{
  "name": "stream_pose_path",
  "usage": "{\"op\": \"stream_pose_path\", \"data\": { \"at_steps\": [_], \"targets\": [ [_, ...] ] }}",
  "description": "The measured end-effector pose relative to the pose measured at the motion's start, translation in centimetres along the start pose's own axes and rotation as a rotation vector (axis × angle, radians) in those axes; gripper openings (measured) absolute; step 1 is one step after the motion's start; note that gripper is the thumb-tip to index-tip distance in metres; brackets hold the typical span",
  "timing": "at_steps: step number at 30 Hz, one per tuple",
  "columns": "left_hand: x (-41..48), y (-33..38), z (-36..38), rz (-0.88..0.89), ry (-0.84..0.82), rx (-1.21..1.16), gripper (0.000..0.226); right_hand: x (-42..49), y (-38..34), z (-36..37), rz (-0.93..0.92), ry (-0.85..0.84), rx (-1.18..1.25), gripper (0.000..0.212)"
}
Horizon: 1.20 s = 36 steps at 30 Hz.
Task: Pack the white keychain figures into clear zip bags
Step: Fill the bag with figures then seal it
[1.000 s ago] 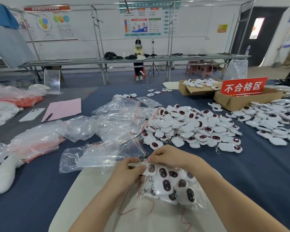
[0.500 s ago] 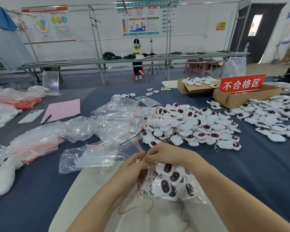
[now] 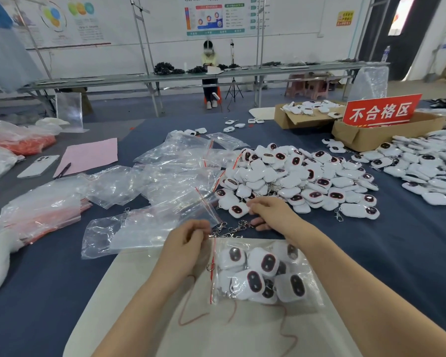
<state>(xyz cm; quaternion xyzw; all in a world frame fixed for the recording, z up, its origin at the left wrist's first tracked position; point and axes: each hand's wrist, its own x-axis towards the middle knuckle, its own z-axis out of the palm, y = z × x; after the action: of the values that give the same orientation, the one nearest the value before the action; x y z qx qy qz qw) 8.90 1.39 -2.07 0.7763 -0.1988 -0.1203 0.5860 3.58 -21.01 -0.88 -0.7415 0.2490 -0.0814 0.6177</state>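
Now the left hand (image 3: 188, 243) pinches the red-zip mouth of the filled bag (image 3: 268, 274). Just beyond the bag, the right hand (image 3: 271, 213) touches the pile of figures (image 3: 294, 176); whether it grips one cannot be told. The mouth should be kept open so the next figure slides in without snagging its clasp.

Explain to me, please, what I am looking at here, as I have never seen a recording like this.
There is no machine: a person wears a camera on the head, so the one picture looks down at their own two hands. The left hand holds a filled zip bag by its red-striped mouth. The right hand reaches the near edge of a pile of white keychain figures; whether it grips one I cannot tell. Empty clear bags lie to the left on the blue tablecloth.
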Motion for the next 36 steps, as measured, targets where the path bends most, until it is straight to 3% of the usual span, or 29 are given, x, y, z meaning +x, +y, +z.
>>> {"op": "stream_pose_path", "data": {
  "at_steps": [3,13,21,25,36],
  "targets": [
    [1.9,-0.6,0.6,0.077,0.002,0.137,0.036,0.5,0.6,0.0,0.035,0.042,0.109,0.023],
    [6.7,-1.0,2.6,0.249,0.152,0.416,0.032,2.3,2.0,0.0,0.013,0.117,0.134,0.021],
    [8.1,-0.8,4.2,0.421,-0.059,0.614,0.035,2.5,2.8,-0.4,-0.141,0.101,0.106,0.014],
    [8.6,-1.0,4.5,0.441,-0.150,0.706,0.043,2.5,3.0,-0.1,-0.238,0.111,-0.069,0.024],
    [8.4,-0.7,4.8,0.447,-0.172,0.699,0.043,2.5,3.1,-0.4,-0.295,0.041,-0.278,0.031]
  ]
}}
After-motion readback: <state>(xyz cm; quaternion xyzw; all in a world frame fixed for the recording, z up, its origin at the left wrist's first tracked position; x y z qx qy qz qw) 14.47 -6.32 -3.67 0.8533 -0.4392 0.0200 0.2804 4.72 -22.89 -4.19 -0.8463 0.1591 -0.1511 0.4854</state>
